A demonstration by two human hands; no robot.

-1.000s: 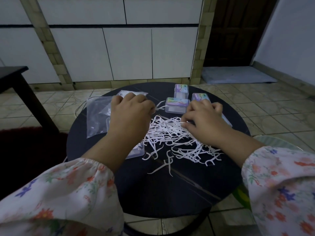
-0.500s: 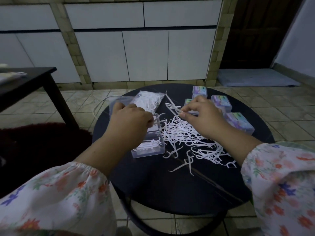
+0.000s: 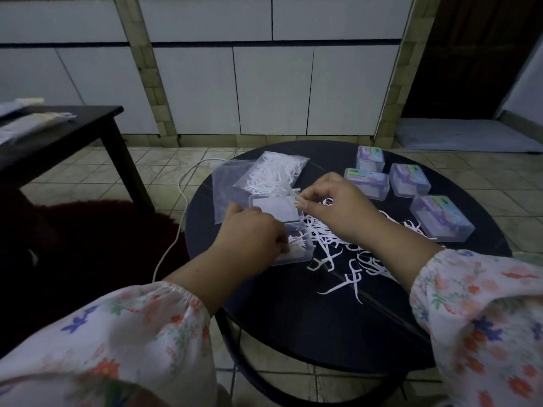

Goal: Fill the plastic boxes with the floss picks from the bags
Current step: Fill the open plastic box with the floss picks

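On the round black worktop (image 3: pixel 293 333), my left hand (image 3: pixel 249 239) curls over floss picks in the clear rectangular box (image 3: pixel 296 251); my right hand (image 3: pixel 338 207) pinches thin white picks (image 3: pixel 298 198).

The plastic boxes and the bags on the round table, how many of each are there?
Closed plastic boxes with purple labels: 4
Open plastic box being filled: 1
Clear bag of floss picks: 1
Flat clear bag beneath it: 1
Total: 7
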